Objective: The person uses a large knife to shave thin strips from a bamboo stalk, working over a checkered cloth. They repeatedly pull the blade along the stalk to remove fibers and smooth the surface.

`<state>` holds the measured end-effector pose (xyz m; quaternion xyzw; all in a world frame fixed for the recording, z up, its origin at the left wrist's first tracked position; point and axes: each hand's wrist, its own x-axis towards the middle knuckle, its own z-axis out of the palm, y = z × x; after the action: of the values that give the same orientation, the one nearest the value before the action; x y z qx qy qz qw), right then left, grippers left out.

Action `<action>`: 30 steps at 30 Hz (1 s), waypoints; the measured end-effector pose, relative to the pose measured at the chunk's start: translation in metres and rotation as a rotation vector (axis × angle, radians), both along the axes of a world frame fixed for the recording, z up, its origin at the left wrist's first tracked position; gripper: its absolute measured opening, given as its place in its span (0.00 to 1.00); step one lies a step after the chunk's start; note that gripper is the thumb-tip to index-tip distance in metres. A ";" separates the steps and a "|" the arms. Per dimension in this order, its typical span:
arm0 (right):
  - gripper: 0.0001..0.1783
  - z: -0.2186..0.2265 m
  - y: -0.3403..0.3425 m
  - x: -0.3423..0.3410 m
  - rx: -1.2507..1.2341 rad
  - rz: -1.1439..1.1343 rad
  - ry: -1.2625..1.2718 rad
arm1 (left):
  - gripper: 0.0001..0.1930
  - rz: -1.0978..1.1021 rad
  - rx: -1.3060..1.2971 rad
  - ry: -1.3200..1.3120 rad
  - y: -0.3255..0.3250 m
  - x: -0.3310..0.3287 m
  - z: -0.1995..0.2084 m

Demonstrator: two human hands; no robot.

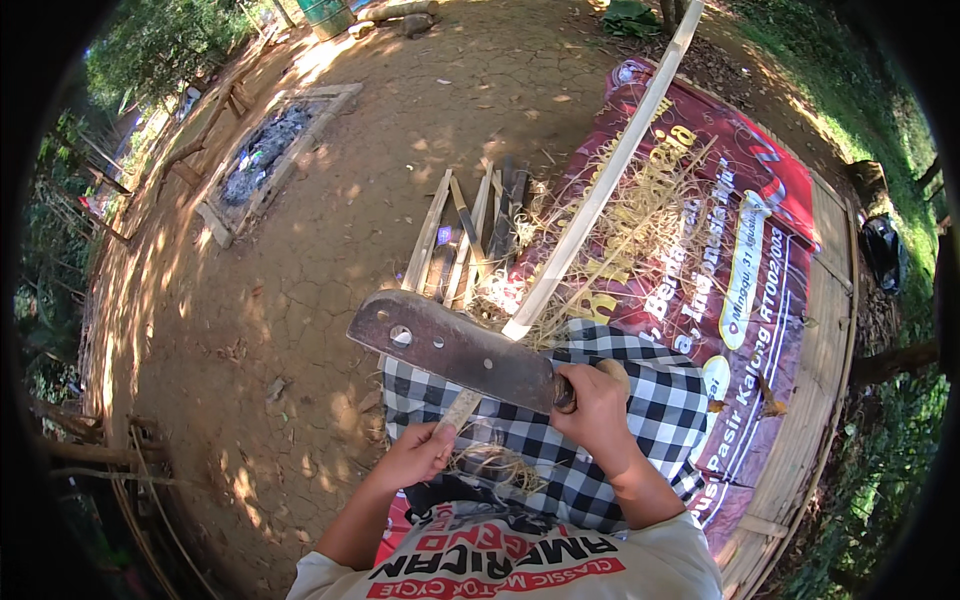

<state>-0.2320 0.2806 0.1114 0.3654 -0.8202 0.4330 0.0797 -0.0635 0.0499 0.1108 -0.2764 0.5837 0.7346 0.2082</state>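
My right hand (597, 412) grips the wooden handle of a broad, dark machete (455, 348) with several holes in its blade. The blade lies crosswise over a long, pale bamboo strip (612, 172). Near my body, my left hand (415, 457) pinches the short end of this strip, which runs under the blade and slants away to the upper right. A black-and-white checked cloth (655, 385) covers my lap beneath both hands. Thin curled shavings (495, 466) lie on the cloth between my forearms.
Several split bamboo pieces (430, 235) lie on the ground ahead. More shavings (650, 215) are heaped on a dark red banner (735, 290) spread over a bamboo platform (775, 490) at right. An ash-filled, framed pit (265, 150) sits at far left, near a wooden rail (205, 135).
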 end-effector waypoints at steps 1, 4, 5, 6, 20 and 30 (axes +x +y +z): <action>0.23 -0.006 0.001 -0.002 0.006 -0.019 0.023 | 0.21 -0.018 0.016 -0.017 0.000 0.001 0.002; 0.22 -0.009 0.011 -0.017 0.040 -0.205 0.147 | 0.22 -0.063 0.038 -0.075 -0.001 0.009 0.011; 0.21 -0.014 0.017 -0.026 0.054 -0.268 0.141 | 0.22 -0.080 0.035 -0.100 -0.003 0.014 0.012; 0.21 -0.022 0.023 -0.036 0.067 -0.332 0.135 | 0.22 -0.096 0.031 -0.124 -0.005 0.018 0.012; 0.23 -0.011 0.012 -0.027 -0.013 -0.135 0.214 | 0.25 -0.151 0.384 -0.083 -0.004 0.021 0.005; 0.17 -0.014 0.034 -0.027 -0.033 -0.248 0.104 | 0.27 -0.143 0.464 -0.107 0.006 0.022 -0.002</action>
<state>-0.2591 0.3148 0.0970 0.2818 -0.8465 0.4137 0.1812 -0.0416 0.0564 0.1084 -0.2175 0.4057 0.8166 0.3481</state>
